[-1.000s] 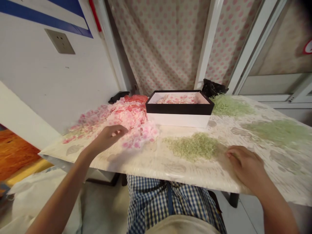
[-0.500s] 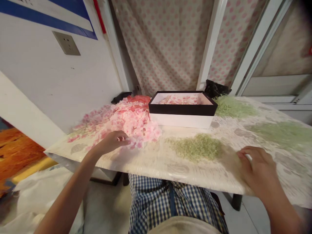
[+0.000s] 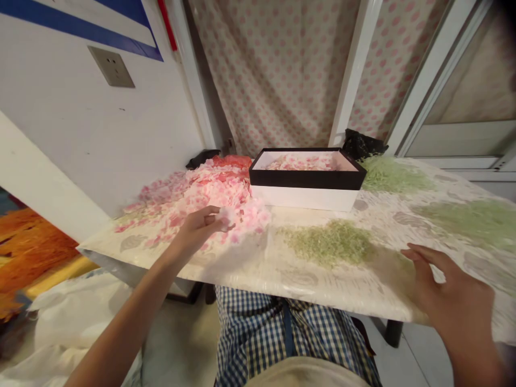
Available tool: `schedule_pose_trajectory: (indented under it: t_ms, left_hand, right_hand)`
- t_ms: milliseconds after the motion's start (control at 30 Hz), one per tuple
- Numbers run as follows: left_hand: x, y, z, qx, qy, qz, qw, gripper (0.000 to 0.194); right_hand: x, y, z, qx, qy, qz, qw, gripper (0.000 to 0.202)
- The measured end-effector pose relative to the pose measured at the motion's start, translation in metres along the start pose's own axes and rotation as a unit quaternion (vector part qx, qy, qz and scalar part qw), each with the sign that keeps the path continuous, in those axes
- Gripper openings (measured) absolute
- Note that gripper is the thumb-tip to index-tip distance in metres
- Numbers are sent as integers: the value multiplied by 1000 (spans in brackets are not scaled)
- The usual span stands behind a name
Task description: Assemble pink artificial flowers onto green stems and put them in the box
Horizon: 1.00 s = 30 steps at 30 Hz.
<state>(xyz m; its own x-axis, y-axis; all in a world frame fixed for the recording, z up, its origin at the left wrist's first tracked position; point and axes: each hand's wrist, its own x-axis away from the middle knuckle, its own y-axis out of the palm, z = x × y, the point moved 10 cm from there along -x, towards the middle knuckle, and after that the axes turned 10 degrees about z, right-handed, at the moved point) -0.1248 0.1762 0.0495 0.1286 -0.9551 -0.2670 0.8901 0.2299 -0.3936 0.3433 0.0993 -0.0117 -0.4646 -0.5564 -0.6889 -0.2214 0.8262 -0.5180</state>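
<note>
Between the fingertips of my left hand (image 3: 203,220) is a pale pink artificial flower (image 3: 226,216), lifted in front of a spread heap of pink flowers (image 3: 201,191). My right hand (image 3: 447,285) is closed in a pinch over the right front of the table; what its fingertips hold, if anything, is too small to make out. To the left of that hand lies a pile of small green sprigs (image 3: 332,242). Behind the sprigs stands a white box with a black rim (image 3: 308,188), with pink flowers inside it.
More green sprigs (image 3: 473,220) are spread on the right side of the table (image 3: 242,269), others behind them near a black plastic bag (image 3: 363,145). A wall with a socket (image 3: 112,66) borders the left. White sacking (image 3: 80,317) lies on the floor at left.
My left hand has risen and moved right from the flower heap, with a pale flower now showing in its fingers. My right hand has shifted slightly right, its fingers pinched together.
</note>
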Motion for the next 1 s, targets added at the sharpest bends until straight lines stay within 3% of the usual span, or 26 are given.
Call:
schedule_pose_trajectory:
  t_ms: [133,200,300,400,433,500,667,1000]
  left_hand:
    - [25,33,20,40,-3,-57,998,23]
    - [41,51,32,52,-5,-97,994,21]
    - [69,75,48,38,-7,-161,986,20]
    - [93,98,63,43,-1,-220,975,19]
    - [101,106,66,48,0,-242,969,19]
    - [116,121,69,57,-4,-288,956,20]
    - [138,139,70,52,15,-345,937,17]
    - [142,140,79,-7,106,-333,937,18]
  right_hand:
    - [8,-11,2,-20,69,-4,997,22]
    - [16,-20,-10,-68,76,-4,995,18]
    - [29,-36,-63,-205,-3,-27,978,10]
    - [59,-46,-144,-373,-148,-142,905,13]
    - [68,-47,-163,-411,-164,-175,880,16]
    - [79,-43,-183,-460,-130,-215,851,17]
    - [83,-38,-183,-537,-63,-210,814,19]
    - [84,-35,-177,-516,-64,-253,816,18]
